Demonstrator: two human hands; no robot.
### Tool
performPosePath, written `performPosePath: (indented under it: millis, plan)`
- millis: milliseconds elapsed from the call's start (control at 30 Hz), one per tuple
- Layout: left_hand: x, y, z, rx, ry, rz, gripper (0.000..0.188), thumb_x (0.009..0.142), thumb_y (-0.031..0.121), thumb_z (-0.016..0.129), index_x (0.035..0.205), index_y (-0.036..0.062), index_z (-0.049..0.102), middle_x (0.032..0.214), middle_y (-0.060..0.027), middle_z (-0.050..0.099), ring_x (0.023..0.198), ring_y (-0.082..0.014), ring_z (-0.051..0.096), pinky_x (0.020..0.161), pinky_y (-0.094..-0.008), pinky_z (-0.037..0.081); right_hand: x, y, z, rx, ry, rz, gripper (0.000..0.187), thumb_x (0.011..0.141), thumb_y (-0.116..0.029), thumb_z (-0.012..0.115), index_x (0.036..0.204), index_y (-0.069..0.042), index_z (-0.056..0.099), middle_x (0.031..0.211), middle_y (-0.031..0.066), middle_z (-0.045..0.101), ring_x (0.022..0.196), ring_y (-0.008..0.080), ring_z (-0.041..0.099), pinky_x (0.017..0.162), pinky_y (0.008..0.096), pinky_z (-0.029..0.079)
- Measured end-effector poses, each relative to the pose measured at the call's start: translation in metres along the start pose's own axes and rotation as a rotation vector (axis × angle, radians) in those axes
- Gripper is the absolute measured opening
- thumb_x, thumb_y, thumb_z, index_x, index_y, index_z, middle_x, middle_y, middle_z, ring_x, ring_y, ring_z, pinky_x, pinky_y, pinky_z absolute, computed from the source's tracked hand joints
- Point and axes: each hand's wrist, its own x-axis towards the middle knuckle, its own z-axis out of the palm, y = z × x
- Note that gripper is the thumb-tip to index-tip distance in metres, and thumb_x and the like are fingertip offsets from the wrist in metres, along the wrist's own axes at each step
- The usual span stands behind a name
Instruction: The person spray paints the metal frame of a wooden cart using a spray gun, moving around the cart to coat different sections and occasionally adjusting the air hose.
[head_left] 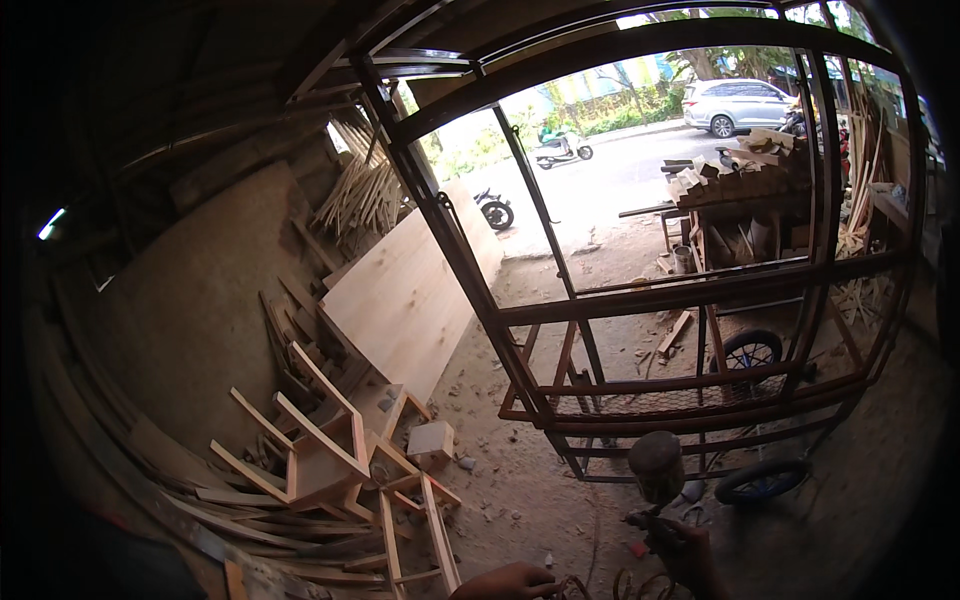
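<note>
My right hand (682, 550) is closed around a spray gun (648, 518), whose upright cup (656, 466) stands above it, dull and stained. Low at the bottom edge, my left hand (508, 582) has its fingers together at a coiled hose (572, 588) and appears to hold it; the lower part of the hand is cut off. In front of both hands stands a tall dark-brown cart frame (690, 297) with open sides, a mesh panel (640, 402) low down and spoked wheels (762, 481). The spray gun is in front of its lower rail.
Unfinished wooden stools or chair frames (325, 462) lie piled at the left, beside a leaning plywood sheet (405, 290) and loose boards. A workbench (760, 200) heaped with wood offcuts stands beyond the frame. Scraps litter the dirt floor (500, 500). Outside, a silver car (740, 105) is on the road.
</note>
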Motion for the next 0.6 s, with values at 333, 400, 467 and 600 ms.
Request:
performPosePath:
  millis: [333,400,467,600]
  plan:
    - [0.004,-0.036,-0.004,-0.032,-0.056,0.141,0.056,0.102,0.051,0.052,0.102,-0.0022,0.07,0.089,-0.0193,0.068,0.085,-0.0316,0.065,0.079,-0.0416,0.049,0.013,-0.008,0.018,0.097,-0.004,0.208,0.032,0.093,-0.003,0.068,0.125,0.001,0.068,0.087,0.0073,0.074,0.077,0.0077,0.067,0.067,0.0268,0.056]
    - [0.002,-0.041,-0.009,-0.03,-0.03,0.153,0.058,0.102,0.051,0.052,0.096,-0.0034,0.071,0.088,-0.0201,0.068,0.083,-0.0338,0.065,0.078,-0.0427,0.05,0.017,-0.007,0.026,0.111,-0.02,0.188,0.032,0.092,-0.002,0.069,0.124,0.001,0.069,0.087,0.0068,0.074,0.077,0.0075,0.067,0.067,0.0267,0.055]
    - [-0.001,-0.053,-0.01,-0.034,-0.029,0.128,0.055,0.102,0.05,0.053,0.1,-0.0027,0.07,0.088,-0.0178,0.068,0.084,-0.0307,0.065,0.078,-0.0403,0.049,0.025,-0.017,0.029,0.039,-0.047,0.129,0.033,0.089,0.0,0.071,0.122,0.002,0.069,0.086,0.0064,0.074,0.077,0.0073,0.067,0.066,0.0268,0.056]
    - [-0.009,-0.08,-0.013,-0.051,0.004,0.124,0.055,0.102,0.05,0.052,0.099,-0.0022,0.07,0.087,-0.018,0.068,0.084,-0.0306,0.065,0.078,-0.0398,0.049,0.035,-0.025,0.047,0.011,-0.089,0.11,0.035,0.086,-0.002,0.074,0.121,-0.001,0.069,0.093,0.0128,0.075,0.075,0.0154,0.074,0.062,0.0287,0.057]
